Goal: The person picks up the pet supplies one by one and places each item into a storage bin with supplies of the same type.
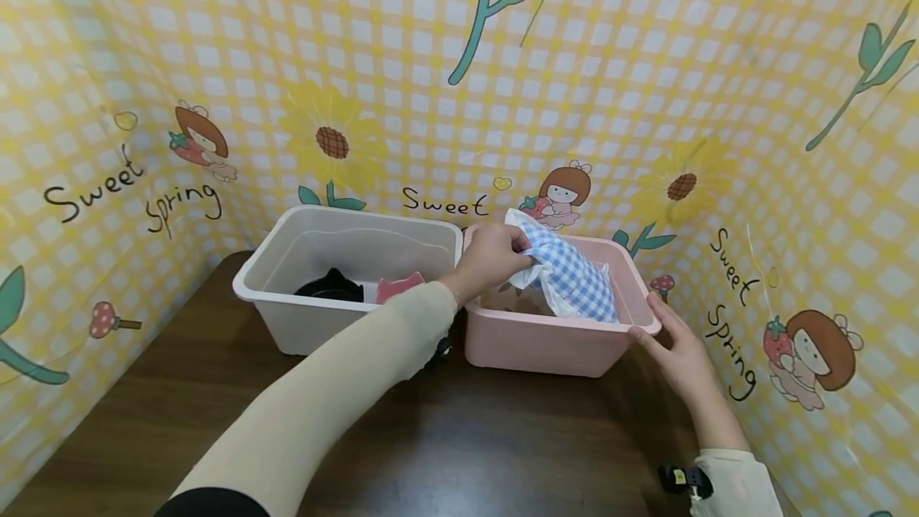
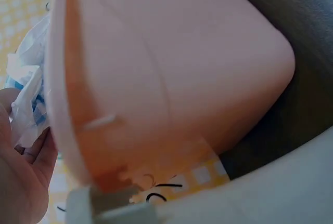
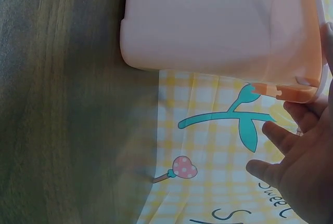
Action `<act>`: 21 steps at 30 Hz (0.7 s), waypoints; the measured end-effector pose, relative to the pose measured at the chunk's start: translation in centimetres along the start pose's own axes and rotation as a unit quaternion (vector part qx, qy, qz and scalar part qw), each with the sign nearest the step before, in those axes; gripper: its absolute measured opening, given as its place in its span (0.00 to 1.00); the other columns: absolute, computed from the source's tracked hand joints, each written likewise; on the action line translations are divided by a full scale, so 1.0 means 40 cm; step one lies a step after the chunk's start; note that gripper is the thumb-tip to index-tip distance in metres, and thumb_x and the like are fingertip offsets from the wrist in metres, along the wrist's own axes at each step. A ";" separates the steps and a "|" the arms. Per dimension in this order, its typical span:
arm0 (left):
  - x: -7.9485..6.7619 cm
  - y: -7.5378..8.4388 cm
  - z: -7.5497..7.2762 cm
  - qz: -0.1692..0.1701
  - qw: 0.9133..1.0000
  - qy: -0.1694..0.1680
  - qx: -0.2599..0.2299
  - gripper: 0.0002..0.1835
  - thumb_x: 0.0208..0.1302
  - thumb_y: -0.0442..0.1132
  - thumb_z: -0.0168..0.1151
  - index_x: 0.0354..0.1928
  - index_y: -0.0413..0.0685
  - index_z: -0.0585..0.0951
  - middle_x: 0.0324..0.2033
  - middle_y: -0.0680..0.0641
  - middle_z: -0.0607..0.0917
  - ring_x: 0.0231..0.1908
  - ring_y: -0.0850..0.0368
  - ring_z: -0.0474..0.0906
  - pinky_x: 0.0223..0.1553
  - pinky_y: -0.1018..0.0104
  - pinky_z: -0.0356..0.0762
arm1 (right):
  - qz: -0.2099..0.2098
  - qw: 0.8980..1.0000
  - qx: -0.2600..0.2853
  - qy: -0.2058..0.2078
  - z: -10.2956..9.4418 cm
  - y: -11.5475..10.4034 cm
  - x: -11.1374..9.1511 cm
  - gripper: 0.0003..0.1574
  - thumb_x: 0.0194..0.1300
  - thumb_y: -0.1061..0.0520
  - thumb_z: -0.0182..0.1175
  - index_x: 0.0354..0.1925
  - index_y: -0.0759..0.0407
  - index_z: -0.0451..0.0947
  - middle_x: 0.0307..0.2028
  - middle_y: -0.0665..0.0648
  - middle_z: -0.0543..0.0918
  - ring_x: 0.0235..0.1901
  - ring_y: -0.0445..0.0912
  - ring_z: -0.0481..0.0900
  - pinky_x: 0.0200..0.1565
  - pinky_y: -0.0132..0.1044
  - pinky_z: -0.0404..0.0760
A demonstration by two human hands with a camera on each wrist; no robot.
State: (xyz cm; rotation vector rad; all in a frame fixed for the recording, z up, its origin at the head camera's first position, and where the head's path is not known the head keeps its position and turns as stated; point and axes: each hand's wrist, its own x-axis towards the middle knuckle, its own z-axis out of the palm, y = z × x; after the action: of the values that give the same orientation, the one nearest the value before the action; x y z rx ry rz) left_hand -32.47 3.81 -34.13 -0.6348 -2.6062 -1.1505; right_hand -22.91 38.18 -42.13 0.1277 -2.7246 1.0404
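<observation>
A soft packet (image 1: 570, 266) in blue-and-white checks, with crinkled white edges, slants over the pink bin (image 1: 546, 341). My left hand (image 1: 495, 258) reaches across the bin's left side and pinches the packet's upper left end. The left wrist view shows that hand (image 2: 23, 172) beside the white crinkled edge (image 2: 28, 104), while the bin wall hides most of the packet. At the bin's right front corner, my right hand (image 1: 678, 353) touches the rim with thumb and forefinger. Its other fingers (image 3: 265, 169) spread out, nearly straight, beside the bin in the right wrist view.
To the left stands a white bin (image 1: 301, 317), holding a black item (image 1: 330, 287) and a pink item (image 1: 398, 286). Both bins sit on a dark wooden table (image 1: 459, 437). Behind and at both sides hangs a yellow checked cloth (image 1: 402, 126).
</observation>
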 end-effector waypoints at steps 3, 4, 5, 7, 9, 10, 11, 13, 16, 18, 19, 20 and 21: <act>-0.007 0.000 0.012 0.026 0.999 -0.011 0.023 0.05 0.60 0.42 0.74 0.31 0.51 0.88 0.25 0.58 0.86 0.30 0.64 0.79 0.40 0.70 0.76 | -0.001 1.000 0.001 0.002 -0.001 -0.003 0.000 0.48 0.72 0.38 0.62 0.81 0.47 0.54 0.80 0.61 0.55 0.76 0.70 0.52 0.69 0.74 0.54; -0.009 -0.002 0.015 0.034 0.999 -0.018 0.028 0.04 0.59 0.41 0.74 0.31 0.51 0.88 0.25 0.57 0.86 0.30 0.64 0.79 0.40 0.70 0.76 | -0.001 1.000 0.001 0.001 -0.001 -0.004 0.000 0.48 0.72 0.38 0.62 0.81 0.47 0.54 0.80 0.61 0.55 0.76 0.70 0.52 0.69 0.74 0.54; -0.011 -0.004 0.016 0.039 0.998 -0.028 0.027 0.04 0.59 0.41 0.74 0.32 0.51 0.88 0.26 0.57 0.86 0.31 0.64 0.79 0.40 0.71 0.76 | 0.000 1.000 0.002 0.001 -0.001 -0.005 0.000 0.48 0.72 0.38 0.62 0.81 0.47 0.54 0.80 0.61 0.55 0.76 0.70 0.52 0.69 0.74 0.54; -0.015 -0.009 0.017 0.047 0.998 -0.047 0.022 0.04 0.58 0.39 0.74 0.33 0.49 0.88 0.27 0.57 0.87 0.32 0.63 0.79 0.39 0.71 0.78 | 0.001 1.000 0.002 -0.001 -0.002 -0.007 0.000 0.49 0.72 0.38 0.62 0.81 0.47 0.54 0.80 0.61 0.55 0.77 0.69 0.52 0.69 0.73 0.53; -0.018 -0.016 0.016 0.048 0.996 -0.068 0.014 0.04 0.58 0.38 0.75 0.33 0.49 0.88 0.29 0.56 0.87 0.33 0.63 0.79 0.39 0.72 0.79 | 0.001 1.000 0.003 -0.002 -0.003 -0.009 -0.001 0.49 0.72 0.38 0.62 0.81 0.48 0.54 0.80 0.61 0.55 0.77 0.69 0.52 0.70 0.73 0.53; -0.019 -0.019 0.015 0.047 0.996 -0.079 0.009 0.04 0.58 0.38 0.75 0.34 0.48 0.87 0.30 0.55 0.88 0.34 0.63 0.80 0.39 0.72 0.79 | 0.001 1.000 0.003 -0.002 -0.004 -0.009 -0.001 0.49 0.72 0.38 0.62 0.81 0.48 0.54 0.80 0.61 0.55 0.77 0.69 0.52 0.70 0.73 0.53; -0.020 -0.022 0.014 0.048 0.995 -0.087 0.005 0.05 0.58 0.38 0.75 0.34 0.47 0.87 0.31 0.54 0.88 0.34 0.62 0.80 0.40 0.72 0.80 | 0.000 1.000 0.003 -0.001 -0.004 -0.009 -0.001 0.49 0.72 0.38 0.63 0.81 0.48 0.54 0.80 0.61 0.55 0.77 0.69 0.52 0.70 0.73 0.54; -0.020 -0.028 0.011 0.051 0.993 -0.104 -0.003 0.06 0.58 0.37 0.75 0.36 0.46 0.87 0.33 0.52 0.88 0.36 0.62 0.81 0.42 0.71 0.81 | -0.002 1.000 0.002 0.001 -0.004 -0.008 -0.001 0.49 0.72 0.38 0.63 0.80 0.47 0.55 0.80 0.61 0.55 0.77 0.69 0.52 0.69 0.73 0.54; -0.021 -0.038 0.006 0.053 0.990 -0.130 -0.008 0.10 0.58 0.38 0.77 0.39 0.45 0.86 0.36 0.51 0.88 0.39 0.61 0.82 0.45 0.71 0.81 | -0.004 1.000 0.000 0.001 -0.005 -0.007 0.000 0.48 0.72 0.38 0.63 0.80 0.48 0.55 0.80 0.61 0.55 0.77 0.69 0.52 0.69 0.73 0.54; -0.021 -0.044 0.003 0.055 0.988 -0.146 -0.003 0.12 0.58 0.40 0.77 0.41 0.46 0.85 0.38 0.52 0.88 0.40 0.62 0.82 0.47 0.71 0.81 | -0.004 1.000 0.000 -0.002 -0.006 -0.008 0.001 0.48 0.72 0.39 0.62 0.80 0.49 0.54 0.80 0.61 0.55 0.77 0.69 0.51 0.70 0.73 0.53; -0.022 -0.047 0.001 0.055 0.987 -0.152 -0.001 0.13 0.58 0.40 0.77 0.42 0.46 0.85 0.39 0.52 0.88 0.41 0.62 0.82 0.48 0.71 0.81 | -0.004 1.000 0.000 -0.003 -0.007 -0.010 0.000 0.49 0.72 0.39 0.62 0.80 0.49 0.55 0.80 0.61 0.55 0.77 0.68 0.51 0.70 0.73 0.53; -0.023 -0.048 -0.001 0.056 0.986 -0.158 0.001 0.13 0.58 0.41 0.77 0.43 0.46 0.85 0.39 0.52 0.88 0.41 0.62 0.82 0.48 0.71 0.81 | -0.006 1.000 0.000 -0.002 -0.007 -0.011 0.001 0.48 0.72 0.39 0.62 0.80 0.50 0.55 0.80 0.61 0.55 0.77 0.69 0.51 0.70 0.73 0.53; -0.024 -0.050 -0.003 0.058 0.985 -0.163 0.001 0.13 0.59 0.41 0.77 0.43 0.46 0.85 0.40 0.52 0.88 0.42 0.62 0.82 0.49 0.71 0.80 | -0.008 1.000 0.000 -0.002 -0.007 -0.012 0.000 0.48 0.72 0.39 0.63 0.80 0.50 0.55 0.79 0.62 0.55 0.77 0.69 0.51 0.70 0.73 0.53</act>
State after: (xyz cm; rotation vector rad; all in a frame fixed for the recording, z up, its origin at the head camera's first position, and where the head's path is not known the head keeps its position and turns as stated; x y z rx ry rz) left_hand -32.57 2.22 -35.69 -1.0392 -2.7857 -1.0871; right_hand -22.81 38.01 -41.63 0.1508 -2.7227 1.0380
